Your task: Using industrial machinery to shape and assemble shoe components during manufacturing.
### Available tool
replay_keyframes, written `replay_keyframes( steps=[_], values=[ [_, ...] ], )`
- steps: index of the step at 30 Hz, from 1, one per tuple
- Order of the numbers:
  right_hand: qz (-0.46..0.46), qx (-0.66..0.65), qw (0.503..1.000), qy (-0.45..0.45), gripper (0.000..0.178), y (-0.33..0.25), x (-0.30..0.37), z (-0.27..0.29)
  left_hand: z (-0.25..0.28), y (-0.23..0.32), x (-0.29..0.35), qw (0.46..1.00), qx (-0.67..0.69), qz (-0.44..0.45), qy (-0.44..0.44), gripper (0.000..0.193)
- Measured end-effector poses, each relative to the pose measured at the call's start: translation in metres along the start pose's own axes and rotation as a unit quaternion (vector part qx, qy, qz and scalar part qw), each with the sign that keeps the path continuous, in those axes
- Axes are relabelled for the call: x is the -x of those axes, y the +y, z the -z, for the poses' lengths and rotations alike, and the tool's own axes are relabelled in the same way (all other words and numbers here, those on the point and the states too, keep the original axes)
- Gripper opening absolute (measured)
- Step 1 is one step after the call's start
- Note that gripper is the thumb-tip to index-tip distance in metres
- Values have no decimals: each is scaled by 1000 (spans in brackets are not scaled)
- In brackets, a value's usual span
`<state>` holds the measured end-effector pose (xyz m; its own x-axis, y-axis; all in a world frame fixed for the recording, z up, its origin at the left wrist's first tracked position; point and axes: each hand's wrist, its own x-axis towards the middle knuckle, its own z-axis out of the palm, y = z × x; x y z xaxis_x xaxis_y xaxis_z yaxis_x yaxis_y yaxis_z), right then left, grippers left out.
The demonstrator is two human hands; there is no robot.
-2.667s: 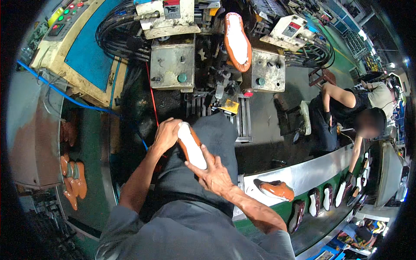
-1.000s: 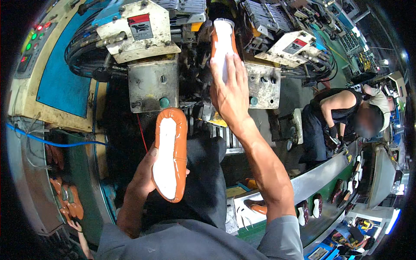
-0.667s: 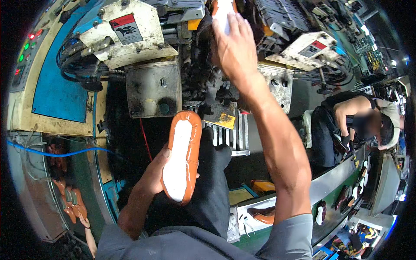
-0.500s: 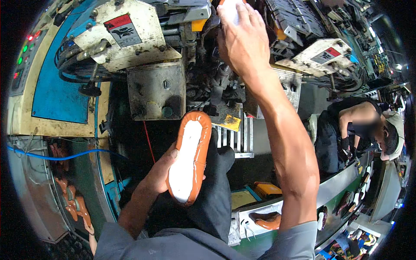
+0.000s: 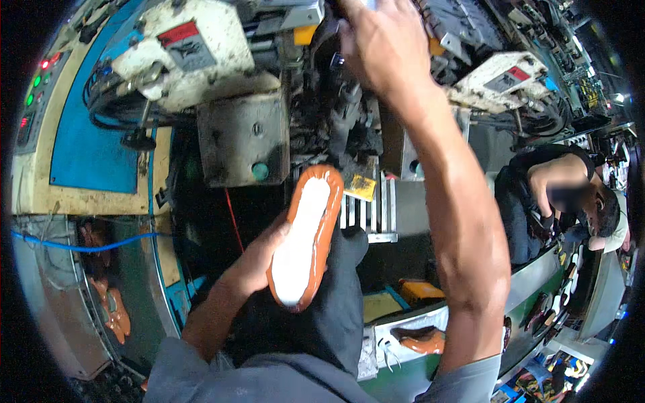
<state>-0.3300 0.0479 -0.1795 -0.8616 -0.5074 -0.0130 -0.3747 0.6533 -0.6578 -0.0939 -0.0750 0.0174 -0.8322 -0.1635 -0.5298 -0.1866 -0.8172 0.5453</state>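
Observation:
In my left hand is a brown shoe, its white sole side facing up and its toe pointing away from me. The thumb lies along the sole's left edge, while the other fingers are hidden beneath the shoe. My right arm stretches forward to the machine. There my right hand is closed around another brown shoe with a white underside, at the top edge of the view. That shoe is mostly cut off, and the fingertips are partly out of view.
Metal boxes and off-white guard plates flank the machine's middle. A control panel with lit buttons stands at left. Brown shoes lie on a rack at lower left. A conveyor with shoes runs at right, beside a seated co-worker.
My right hand has moved slightly forward and right, with less of the far shoe showing. The held shoe has shifted slightly right and away. Another person's hand at lower left has left the view.

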Motion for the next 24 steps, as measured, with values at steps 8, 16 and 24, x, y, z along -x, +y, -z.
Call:
replay_keyframes(
  steps=[8, 16, 24],
  values=[
    [261, -285, 918, -85, 53, -184, -24, 182, -10, -2, 26, 995, 87, 3, -56, 77],
    [-60, -604, 771, -194, 57, -131, 122, 163, -43, -52, 66, 990, -119, -51, -57, 70],
    [-54, -747, 632, -197, 79, -137, 188, 172, -64, -83, 118, 959, -199, -183, -81, 82]
  ],
)
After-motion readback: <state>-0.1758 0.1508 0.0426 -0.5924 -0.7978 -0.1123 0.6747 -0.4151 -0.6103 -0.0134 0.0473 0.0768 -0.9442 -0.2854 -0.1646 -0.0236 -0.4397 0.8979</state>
